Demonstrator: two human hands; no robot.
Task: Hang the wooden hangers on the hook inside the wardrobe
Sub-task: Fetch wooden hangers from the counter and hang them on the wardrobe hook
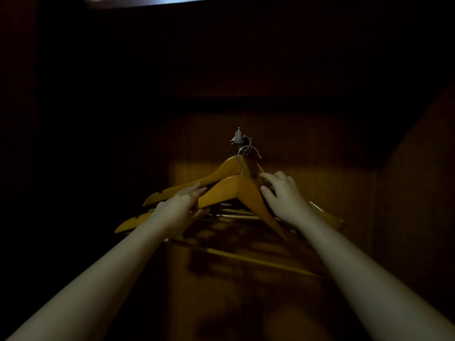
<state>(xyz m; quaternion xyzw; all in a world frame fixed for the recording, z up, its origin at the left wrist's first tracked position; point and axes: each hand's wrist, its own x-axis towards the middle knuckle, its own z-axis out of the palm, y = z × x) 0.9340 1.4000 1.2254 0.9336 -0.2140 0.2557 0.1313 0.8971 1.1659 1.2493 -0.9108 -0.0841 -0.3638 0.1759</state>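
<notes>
A small metal hook (238, 137) is fixed to the wardrobe's brown back wall. Several wooden hangers hang from it, their wire hooks bunched just below it. The nearest wooden hanger (230, 190) is held up in front of them, its wire hook (243, 156) just below the wall hook. My left hand (183, 206) grips this hanger's left arm, thumb under and fingers over. My right hand (283, 195) rests on its right arm near the neck, fingers curled over the wood. Its crossbar (258, 260) hangs low and blurred.
The wardrobe interior is very dark. A shelf edge (270, 99) runs across above the hook. The right side wall (416, 217) stands close to my right arm. A strip of light (152, 0) shows at the top.
</notes>
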